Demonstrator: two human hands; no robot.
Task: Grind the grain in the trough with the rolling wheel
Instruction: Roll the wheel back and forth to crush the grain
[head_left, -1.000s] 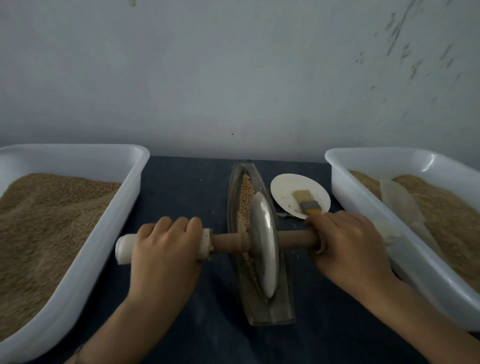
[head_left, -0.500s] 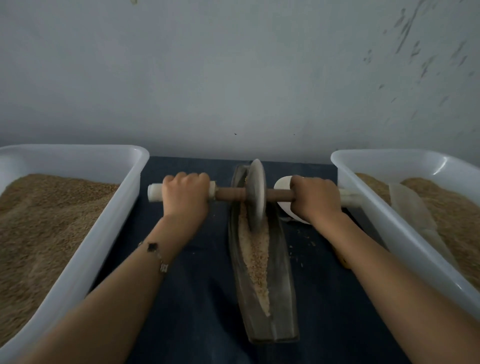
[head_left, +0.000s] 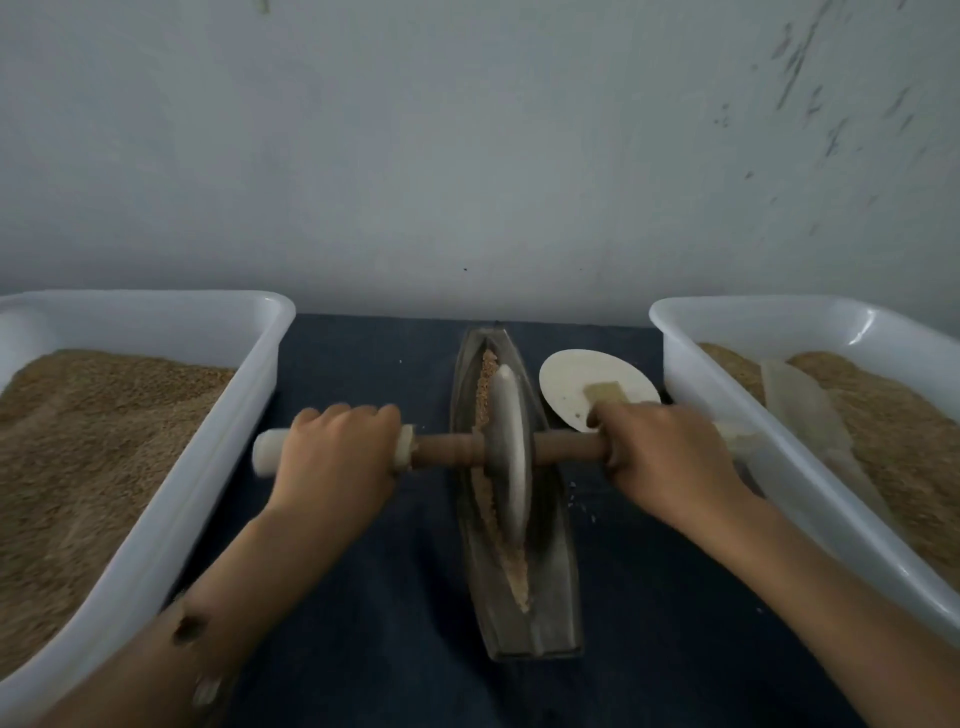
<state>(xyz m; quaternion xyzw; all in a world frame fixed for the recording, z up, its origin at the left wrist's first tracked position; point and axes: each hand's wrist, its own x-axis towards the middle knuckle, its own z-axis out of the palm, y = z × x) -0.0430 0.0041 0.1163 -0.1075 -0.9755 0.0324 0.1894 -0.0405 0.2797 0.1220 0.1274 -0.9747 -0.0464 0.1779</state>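
Observation:
A narrow boat-shaped metal trough lies lengthwise on the dark cloth in the middle. Tan grain lines its groove, showing ahead of and behind the wheel. The metal rolling wheel stands on edge in the groove, around the trough's middle, on a wooden axle that runs left to right. My left hand grips the axle's white left handle. My right hand grips the right handle, which is hidden under the fingers.
Two big white tubs of grain flank the trough, one on the left and one on the right; a pale scoop lies in the right one. A small white dish with a brush sits just beyond my right hand. A grey wall stands behind.
The wheel was near me a second ago, rolled to the trough's far end, and has now come back toward me to about the middle. Both hands kept their grip.

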